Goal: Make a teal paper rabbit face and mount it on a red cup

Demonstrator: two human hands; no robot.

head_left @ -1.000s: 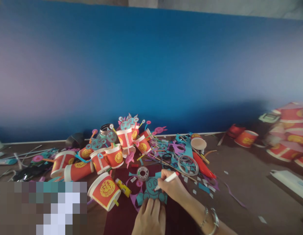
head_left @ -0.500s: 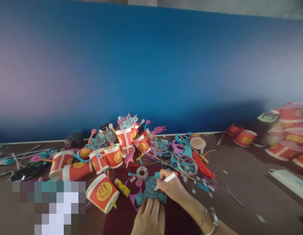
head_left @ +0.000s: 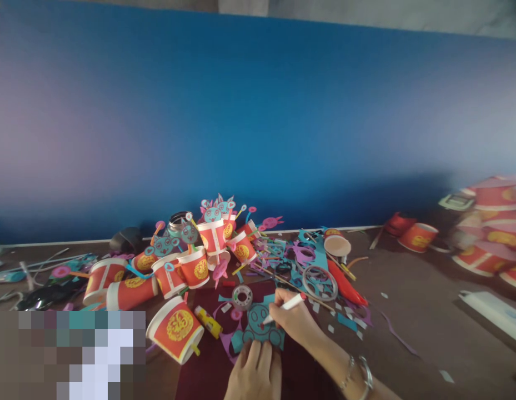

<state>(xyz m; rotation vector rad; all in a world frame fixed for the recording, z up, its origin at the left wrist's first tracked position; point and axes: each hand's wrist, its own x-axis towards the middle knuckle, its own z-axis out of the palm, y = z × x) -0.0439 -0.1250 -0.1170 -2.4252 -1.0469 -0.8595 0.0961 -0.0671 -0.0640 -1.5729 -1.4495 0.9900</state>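
Little has shifted since the earlier frame — right hand [head_left: 295, 319] still pinches the white marker pen [head_left: 285, 306], tip on the teal paper face cut-out [head_left: 258, 325]; left hand [head_left: 254, 373] lies flat, fingers together, pinning its lower edge to the dark maroon sheet [head_left: 199, 366] — clear tape roll [head_left: 243, 296] just beyond, on the bench [head_left: 424, 311].

Two hands, the left hand [head_left: 253, 373] and right hand [head_left: 293, 321], are seen, with one white marker [head_left: 285, 306] and one teal paper face [head_left: 258, 325]. One tape roll [head_left: 243, 296] and one glue stick [head_left: 209, 322] are counted; the red paper cups [head_left: 176, 329] are too heaped for a sure count.
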